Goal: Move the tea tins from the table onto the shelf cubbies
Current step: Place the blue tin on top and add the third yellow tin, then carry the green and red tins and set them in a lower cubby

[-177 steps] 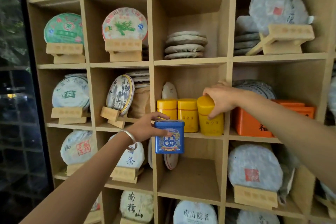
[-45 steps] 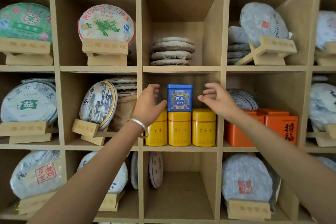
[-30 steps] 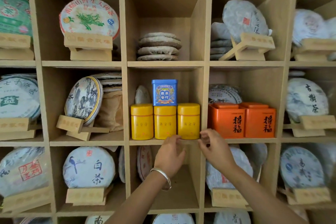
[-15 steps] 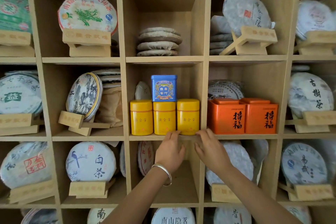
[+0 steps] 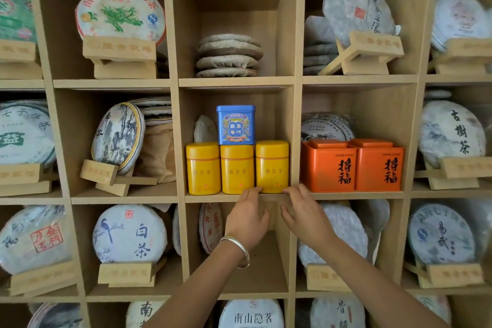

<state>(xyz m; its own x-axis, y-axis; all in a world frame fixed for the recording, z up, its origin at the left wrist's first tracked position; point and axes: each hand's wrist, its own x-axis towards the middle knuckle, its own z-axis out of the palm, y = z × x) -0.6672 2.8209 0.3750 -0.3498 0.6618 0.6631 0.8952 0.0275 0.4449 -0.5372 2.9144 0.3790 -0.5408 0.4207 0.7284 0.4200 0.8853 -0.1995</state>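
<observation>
Three yellow tea tins stand in a row in the middle cubby: left [image 5: 203,168], middle [image 5: 237,169] and right [image 5: 272,166]. A blue tea tin [image 5: 236,124] sits on top of them. Two orange tins [image 5: 352,165] fill the cubby to the right. My left hand [image 5: 249,217] and my right hand [image 5: 303,212] are just below the right yellow tin, fingertips at the shelf board's front edge [image 5: 213,197] on either side of the tin's base. Neither hand holds anything.
The wooden shelf grid is packed with round wrapped tea cakes on wooden stands [image 5: 119,49]. A stack of flat cakes [image 5: 229,56] lies in the cubby above. The cubby below the tins [image 5: 255,269] holds only cakes leaning at its left side.
The blue tin went from my left hand onto the yellow tins. Both hands then dropped from beside it to the shelf edge under the right yellow tin, and have barely moved since.
</observation>
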